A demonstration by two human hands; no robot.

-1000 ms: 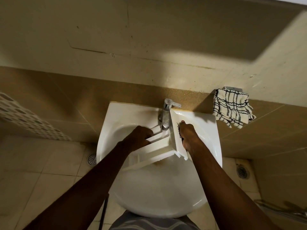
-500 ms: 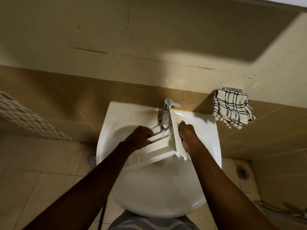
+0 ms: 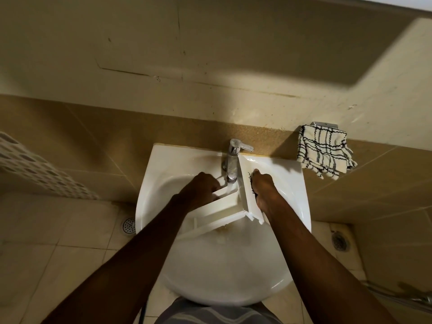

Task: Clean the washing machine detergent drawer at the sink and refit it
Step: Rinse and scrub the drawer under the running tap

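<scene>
A white detergent drawer (image 3: 217, 213) lies across the white sink (image 3: 224, 272), its front panel (image 3: 245, 190) standing on edge toward the right. Water runs from the chrome tap (image 3: 232, 163) into the drawer's compartments. My left hand (image 3: 201, 190) grips the drawer's far side wall just left of the tap. My right hand (image 3: 264, 189) is wrapped around the front panel from its right side. Dark lettering shows on the panel beside the fingers.
A checked black-and-white cloth (image 3: 323, 152) hangs from a wall holder right of the sink. Floor drains sit at the left (image 3: 128, 225) and right (image 3: 339, 240) of the basin. A patterned basket (image 3: 42, 169) is at the far left. Brown residue lies near the sink's drain.
</scene>
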